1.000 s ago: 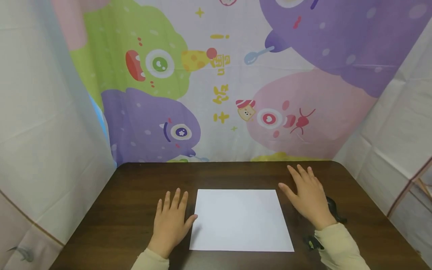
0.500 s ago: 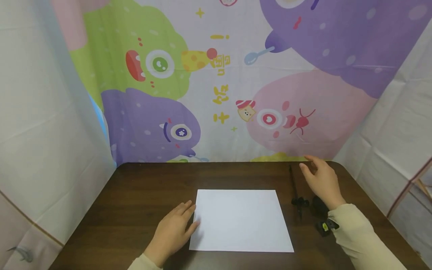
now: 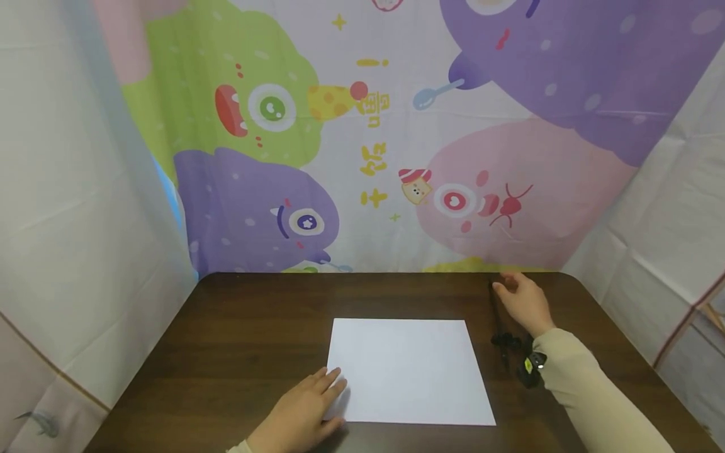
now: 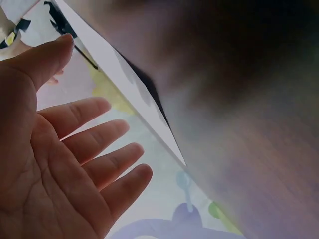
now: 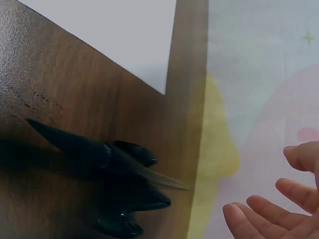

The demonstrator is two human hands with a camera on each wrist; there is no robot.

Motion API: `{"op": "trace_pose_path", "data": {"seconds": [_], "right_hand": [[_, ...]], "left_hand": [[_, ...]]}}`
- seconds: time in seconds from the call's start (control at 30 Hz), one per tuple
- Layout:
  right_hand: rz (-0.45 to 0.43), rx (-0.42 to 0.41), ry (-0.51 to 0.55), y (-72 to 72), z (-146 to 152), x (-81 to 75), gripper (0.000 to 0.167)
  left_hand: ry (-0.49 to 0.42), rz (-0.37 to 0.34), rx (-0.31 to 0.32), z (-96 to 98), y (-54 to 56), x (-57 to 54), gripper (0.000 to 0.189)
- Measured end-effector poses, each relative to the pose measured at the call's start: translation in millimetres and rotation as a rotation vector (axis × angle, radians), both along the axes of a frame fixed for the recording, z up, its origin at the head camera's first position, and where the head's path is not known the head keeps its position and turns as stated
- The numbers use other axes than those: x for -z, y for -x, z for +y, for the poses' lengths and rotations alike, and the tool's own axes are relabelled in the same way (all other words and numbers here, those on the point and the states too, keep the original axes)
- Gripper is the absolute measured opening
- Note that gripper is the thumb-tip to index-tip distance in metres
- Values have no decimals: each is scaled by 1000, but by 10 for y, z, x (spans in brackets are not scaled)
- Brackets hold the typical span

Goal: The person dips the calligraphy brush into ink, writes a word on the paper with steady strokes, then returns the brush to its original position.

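Note:
A white sheet of paper [image 3: 410, 371] lies on the dark wooden table. My left hand [image 3: 303, 406] is at its near left corner, fingers extended over the edge; the left wrist view shows the palm and spread fingers [image 4: 107, 164] holding nothing. To the right of the paper, a long thin dark stick [image 3: 495, 308] rests across black lobed pieces [image 3: 506, 341]. Close up, it looks like a brush [image 5: 65, 139] with a pointed dark tip, on a lobed rest [image 5: 129, 191]. Beyond it, near the stick's far end, my right hand [image 3: 525, 303] hovers with fingers loosely bent and nothing between them.
The table [image 3: 255, 314] ends at a far edge against a printed curtain [image 3: 391, 245] with cartoon monsters. Pale cloth walls [image 3: 85, 207] stand on both sides. A black wrist camera [image 3: 531, 369] sits at my right sleeve.
My left hand has slid nearer, down the paper's left edge, and turned inward. The right hand first swung right, uncovering the stick, then came back left toward its far end, fingers bending.

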State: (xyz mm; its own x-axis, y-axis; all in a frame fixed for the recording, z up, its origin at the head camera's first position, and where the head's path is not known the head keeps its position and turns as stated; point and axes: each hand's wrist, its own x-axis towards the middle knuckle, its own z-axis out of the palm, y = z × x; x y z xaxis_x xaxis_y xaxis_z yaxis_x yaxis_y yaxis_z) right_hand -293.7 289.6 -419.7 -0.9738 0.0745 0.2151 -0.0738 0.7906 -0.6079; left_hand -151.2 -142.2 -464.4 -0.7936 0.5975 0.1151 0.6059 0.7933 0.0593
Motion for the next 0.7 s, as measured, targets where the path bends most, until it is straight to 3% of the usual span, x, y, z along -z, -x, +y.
{"op": "trace_pose_path", "data": {"seconds": [0.2,0.4,0.7], "right_hand": [[-77,-11,-21,65,-25,108,50],[-168,4,-69,110,1,181,51],[-253,1,-82,147,38,263,52]], "left_hand": [[75,-114,49,23,-51,8,71],[105,-128,99,28,-105,39,67],[119,-324,46,65,-129,96,78]]}}
